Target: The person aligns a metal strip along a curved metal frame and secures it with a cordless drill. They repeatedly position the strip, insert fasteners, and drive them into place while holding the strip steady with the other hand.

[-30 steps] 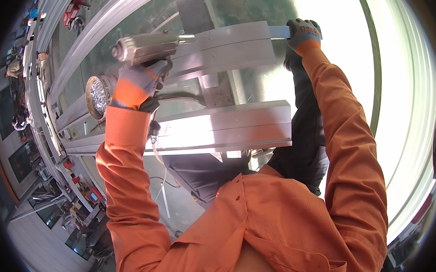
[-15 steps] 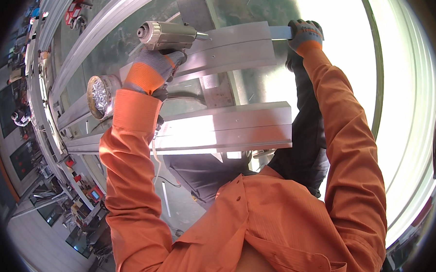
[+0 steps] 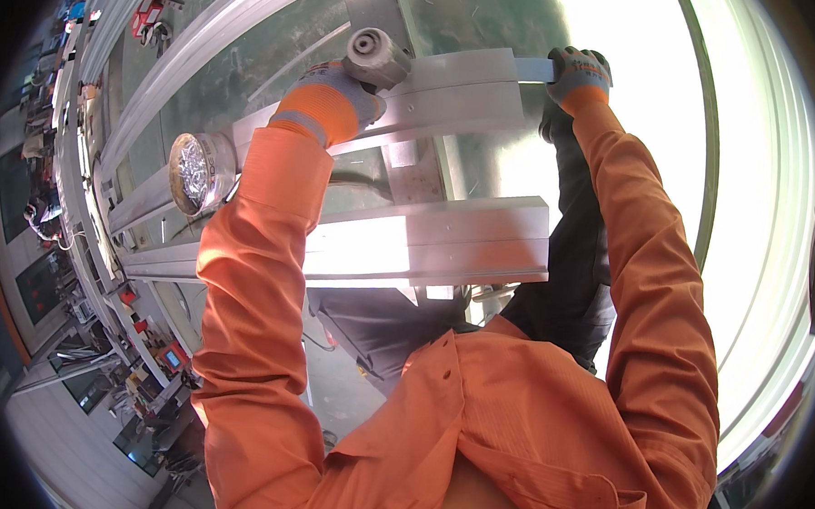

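My left hand (image 3: 330,104), in a grey and orange glove, is closed round a metallic rivet gun (image 3: 378,60). The gun's round back end faces up toward me, and its nose is hidden behind the body, over the far aluminium profile (image 3: 464,93). Whether the nose touches the profile I cannot tell. At that profile's right end, my gloved right hand (image 3: 581,78) grips a flat pale-blue strip (image 3: 534,70) that reaches to the profile's end. A second aluminium profile (image 3: 481,229) lies nearer my body, roughly parallel to the first.
Left of my left wrist stands a round bucket (image 3: 224,160) holding many small silvery metal pieces (image 3: 193,174). A metal crossbar (image 3: 416,173) runs beneath both profiles. Long white profiles (image 3: 194,50) lie at the far left. Cluttered workbenches line the left edge.
My left hand has carried the rivet gun to the right and tipped it from lying sideways to back end up. My right hand has barely shifted and still grips the strip.
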